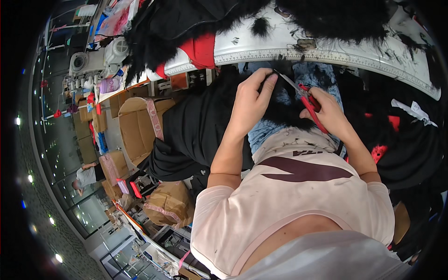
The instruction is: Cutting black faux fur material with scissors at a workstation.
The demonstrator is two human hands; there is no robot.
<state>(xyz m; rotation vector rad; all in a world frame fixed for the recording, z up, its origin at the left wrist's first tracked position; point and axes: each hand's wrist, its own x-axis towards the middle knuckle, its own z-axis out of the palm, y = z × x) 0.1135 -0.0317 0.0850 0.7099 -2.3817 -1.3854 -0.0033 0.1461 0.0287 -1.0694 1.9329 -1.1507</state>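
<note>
Scissors with red handles (306, 99) are in my right hand (329, 113), its fingers through the grips. Their metal blades point up and left, the tips close to my left fingertips. My left hand (252, 97) pinches black furry fabric (224, 95) between thumb and fingers. That fabric lies over my lap and blue trousers; where the blades meet it is too dark to make out. Loose black tufts cling to my pale shirt (280, 142).
Ahead runs a white tabletop with a ruler strip (261, 57) along its edge. On it lie black fur pieces (333, 21) and red cloth (200, 50). To the left stand a sewing machine (86, 63), a large cardboard box (135, 123) and a distant person (86, 177).
</note>
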